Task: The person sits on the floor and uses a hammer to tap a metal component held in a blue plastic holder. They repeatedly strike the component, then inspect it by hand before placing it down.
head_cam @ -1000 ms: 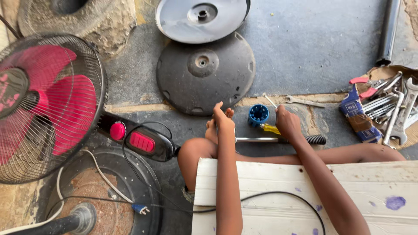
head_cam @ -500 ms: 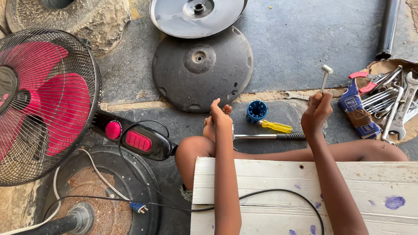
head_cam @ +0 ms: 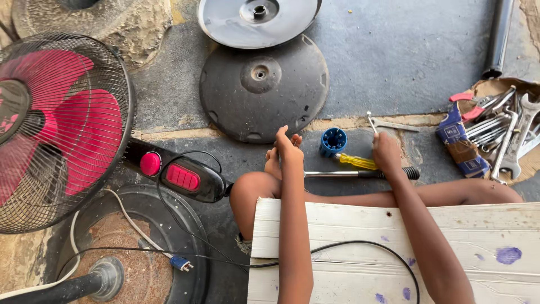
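Your right hand point(head_cam: 387, 153) is closed on a small bolt point(head_cam: 370, 119), pinching it upright so its head points toward 12 o'clock. The yellow-handled screwdriver point(head_cam: 356, 161) lies on the floor point(head_cam: 405, 50) just at 9 o'clock of that hand, beside the blue cap point(head_cam: 333, 141). Your left hand point(head_cam: 286, 146) rests half-open at your knee, holding nothing. Spanners point(head_cam: 509, 138) sit at 3 o'clock, within reach.

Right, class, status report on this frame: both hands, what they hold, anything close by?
Left hand raised, empty, fingers apart. Right hand pinching a small metal screw. Yellow-handled screwdriver and blue cap lie between the hands.
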